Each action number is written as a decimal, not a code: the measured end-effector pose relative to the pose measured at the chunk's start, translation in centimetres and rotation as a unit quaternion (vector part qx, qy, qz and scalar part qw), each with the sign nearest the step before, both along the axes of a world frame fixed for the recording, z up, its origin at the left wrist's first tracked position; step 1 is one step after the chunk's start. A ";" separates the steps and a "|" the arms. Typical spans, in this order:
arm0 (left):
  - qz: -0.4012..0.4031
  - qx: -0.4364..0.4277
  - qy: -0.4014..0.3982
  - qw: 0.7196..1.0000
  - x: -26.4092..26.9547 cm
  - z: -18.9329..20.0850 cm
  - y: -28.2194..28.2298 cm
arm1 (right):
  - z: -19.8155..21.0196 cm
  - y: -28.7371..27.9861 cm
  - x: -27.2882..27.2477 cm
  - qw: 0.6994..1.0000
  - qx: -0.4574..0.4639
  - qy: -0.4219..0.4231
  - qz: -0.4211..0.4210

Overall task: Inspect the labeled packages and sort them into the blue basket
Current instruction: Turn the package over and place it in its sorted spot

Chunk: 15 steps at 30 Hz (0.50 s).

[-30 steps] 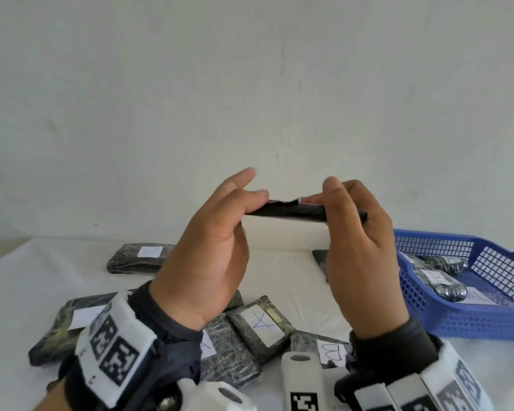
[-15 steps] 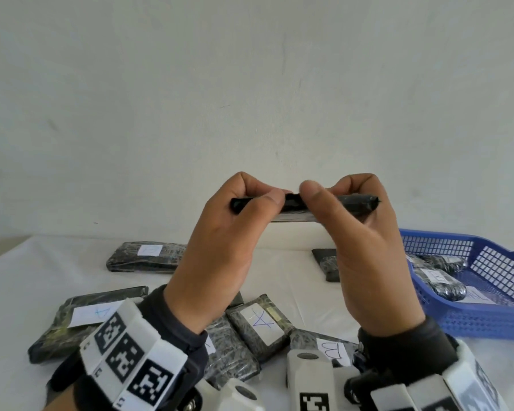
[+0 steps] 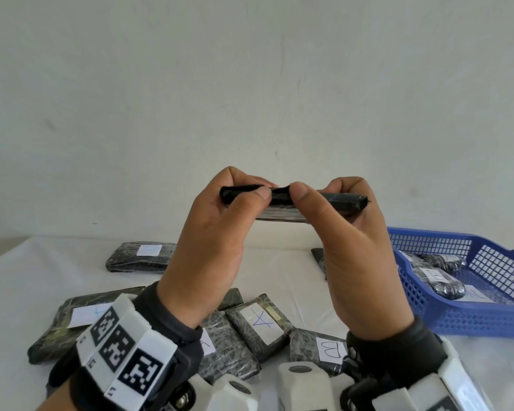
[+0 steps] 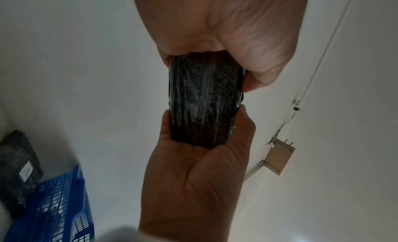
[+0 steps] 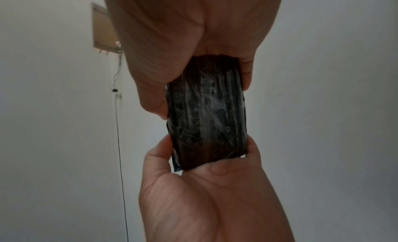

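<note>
Holding a black wrapped package [image 3: 291,201] mid-frame above the tabletop [image 3: 279,271], we pinch it with both hands — left hand [image 3: 211,250], right hand [image 3: 353,256] (fingers curled around its ends) — blue basket [image 3: 487,318] at right.

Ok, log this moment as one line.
inspect | left hand + right hand grip black package edge-on | label unseen | blue basket holds others

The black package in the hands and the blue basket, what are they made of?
The black package looks wrapped in shiny clear plastic film: streaky highlights and wrinkles run along it. What is inside cannot be told. The blue basket looks like moulded hard plastic, with even colour and a regular grid of small holes in its walls.
</note>
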State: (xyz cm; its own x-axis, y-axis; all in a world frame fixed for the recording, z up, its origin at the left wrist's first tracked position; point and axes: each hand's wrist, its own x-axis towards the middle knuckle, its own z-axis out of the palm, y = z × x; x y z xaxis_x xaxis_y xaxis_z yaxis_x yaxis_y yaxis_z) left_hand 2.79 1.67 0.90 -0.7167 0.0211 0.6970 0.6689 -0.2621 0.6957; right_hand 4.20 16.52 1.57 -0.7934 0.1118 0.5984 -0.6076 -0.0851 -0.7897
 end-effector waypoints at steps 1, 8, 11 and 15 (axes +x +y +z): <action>-0.001 -0.002 -0.003 1.000 0.0 0.0 0.0 | 0.0 0.0 -0.1 1.000 -0.012 -0.005 0.009; -0.032 -0.005 -0.021 0.999 -0.1 0.1 -0.3 | 0.2 0.7 -0.1 0.997 -0.048 -0.012 0.064; -0.020 -0.009 -0.050 0.999 -0.3 -0.1 -0.4 | 0.2 0.9 -0.2 0.996 -0.045 -0.006 0.072; -0.027 0.014 -0.053 0.998 -0.7 -0.2 -0.4 | 0.1 0.9 -0.2 0.997 -0.006 -0.001 0.073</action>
State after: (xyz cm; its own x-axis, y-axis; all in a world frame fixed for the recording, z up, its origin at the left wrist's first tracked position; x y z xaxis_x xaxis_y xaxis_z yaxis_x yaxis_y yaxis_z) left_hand 2.09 1.26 0.72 -0.7846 0.0444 0.6185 0.5763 -0.3159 0.7537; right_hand 3.95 17.44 1.63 -0.8027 0.0018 0.5964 -0.5866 -0.1829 -0.7889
